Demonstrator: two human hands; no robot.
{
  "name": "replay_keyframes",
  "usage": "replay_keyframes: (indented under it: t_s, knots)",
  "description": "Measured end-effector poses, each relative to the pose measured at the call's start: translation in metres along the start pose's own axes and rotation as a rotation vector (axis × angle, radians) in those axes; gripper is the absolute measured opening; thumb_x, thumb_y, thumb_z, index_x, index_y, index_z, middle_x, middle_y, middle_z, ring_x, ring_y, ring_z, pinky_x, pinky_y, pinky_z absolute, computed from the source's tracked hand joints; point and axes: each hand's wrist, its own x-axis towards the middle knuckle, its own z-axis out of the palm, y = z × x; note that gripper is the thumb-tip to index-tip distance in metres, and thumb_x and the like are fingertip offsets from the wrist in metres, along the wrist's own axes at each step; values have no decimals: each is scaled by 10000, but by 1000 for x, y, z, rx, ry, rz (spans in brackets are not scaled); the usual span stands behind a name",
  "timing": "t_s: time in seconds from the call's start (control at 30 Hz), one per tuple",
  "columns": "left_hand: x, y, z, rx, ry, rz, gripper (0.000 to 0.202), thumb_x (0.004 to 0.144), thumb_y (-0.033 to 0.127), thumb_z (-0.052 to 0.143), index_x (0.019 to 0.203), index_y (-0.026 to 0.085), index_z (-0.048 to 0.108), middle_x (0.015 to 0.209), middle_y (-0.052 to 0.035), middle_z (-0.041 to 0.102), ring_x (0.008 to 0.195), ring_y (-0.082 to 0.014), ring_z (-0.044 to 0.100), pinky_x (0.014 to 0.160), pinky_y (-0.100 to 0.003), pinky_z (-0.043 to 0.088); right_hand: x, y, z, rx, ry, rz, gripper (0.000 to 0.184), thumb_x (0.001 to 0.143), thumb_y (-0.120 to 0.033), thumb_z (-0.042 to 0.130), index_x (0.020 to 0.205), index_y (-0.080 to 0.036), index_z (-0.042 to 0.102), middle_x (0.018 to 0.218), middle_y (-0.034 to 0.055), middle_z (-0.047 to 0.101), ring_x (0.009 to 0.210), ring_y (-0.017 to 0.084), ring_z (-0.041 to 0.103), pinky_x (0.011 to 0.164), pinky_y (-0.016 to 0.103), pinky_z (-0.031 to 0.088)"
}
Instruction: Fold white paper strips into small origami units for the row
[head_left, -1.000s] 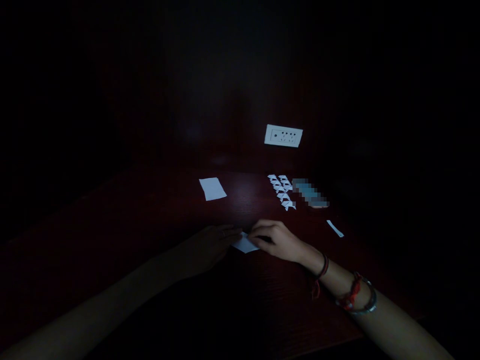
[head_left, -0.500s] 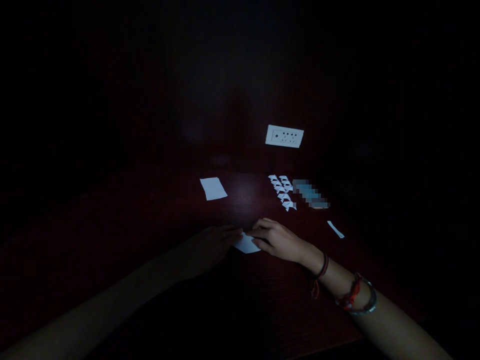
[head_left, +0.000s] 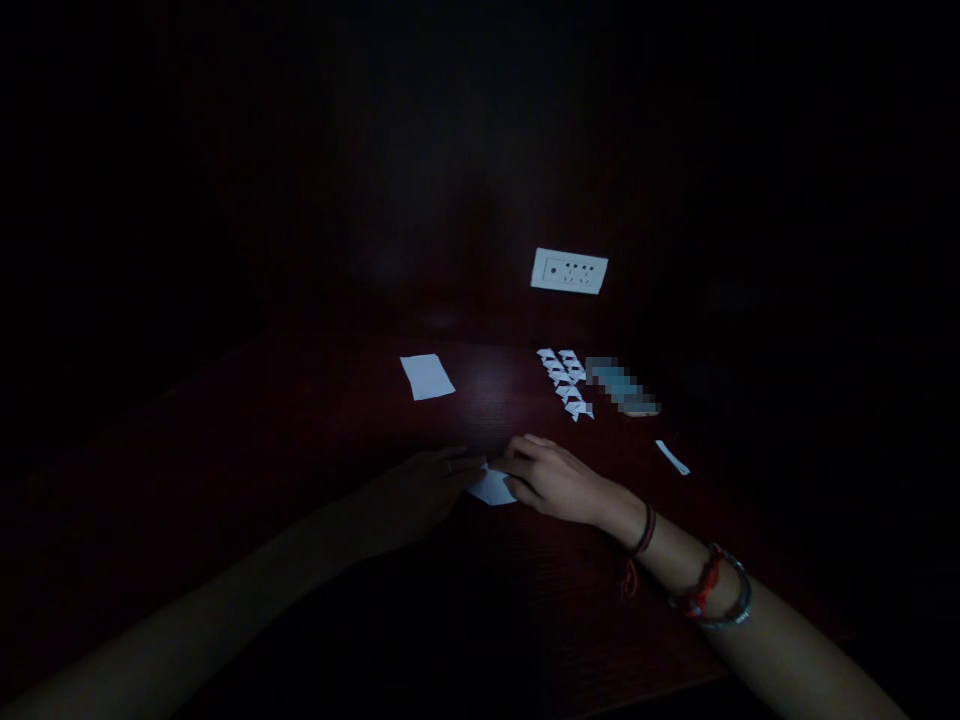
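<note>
A small folded piece of white paper (head_left: 492,487) lies on the dark red table in front of me, its lower edge coming to a blunt point. My left hand (head_left: 431,490), deep in shadow, has its fingers on the paper's left end. From the other side my right hand (head_left: 551,480) grips the right end, with thumb and index finger on it and the other fingers curled. Both hands partly cover the paper. Farther off, white paper sheets (head_left: 427,377) lie flat. Several small folded paper pieces (head_left: 562,382) are lined up in two rows to the right.
A phone (head_left: 622,387), blurred by pixels, lies right of the folded pieces. Nearer the right side is a narrow paper strip (head_left: 672,457). A white power socket (head_left: 568,271) is on the wall behind the table (head_left: 480,420). The surroundings are very dark.
Very little differs. My right hand has shifted slightly left over the paper, covering more of its right end, and the left hand's fingers have moved a touch.
</note>
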Motion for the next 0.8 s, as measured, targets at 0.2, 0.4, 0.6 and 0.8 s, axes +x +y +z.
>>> replay_keyframes:
  t_s: [0.2,0.4,0.6,0.8]
  knots:
    - [-1,-2,5,10,20,-3,429,824,116,382,1233,243,361,1284,-6,377,1191,-191,295,969,-378,276,1,0,2,-19,-15,21,274,813,-219,422,1068,-184,516,885,56,457,821,154,423,763,314,362]
    - [1,2,0,22,0,-7,421,823,117,379,1227,235,371,1279,-6,385,1185,-189,306,966,-370,285,4,-3,-2,-52,-36,31,266,822,-231,403,1044,-174,539,860,58,479,807,153,439,759,295,361]
    - [2,6,-11,30,-10,-20,416,823,116,379,1223,229,381,1268,-6,401,1177,-190,320,960,-368,290,5,-5,-8,-40,-83,47,272,832,-224,392,1061,-180,533,844,56,526,789,144,486,730,264,372]
    - [1,2,-10,45,-26,-23,414,831,144,381,1227,265,367,1274,23,393,1172,-184,327,957,-372,286,4,-7,-13,-7,-104,85,237,819,-209,399,974,-180,576,852,49,578,769,136,522,666,241,370]
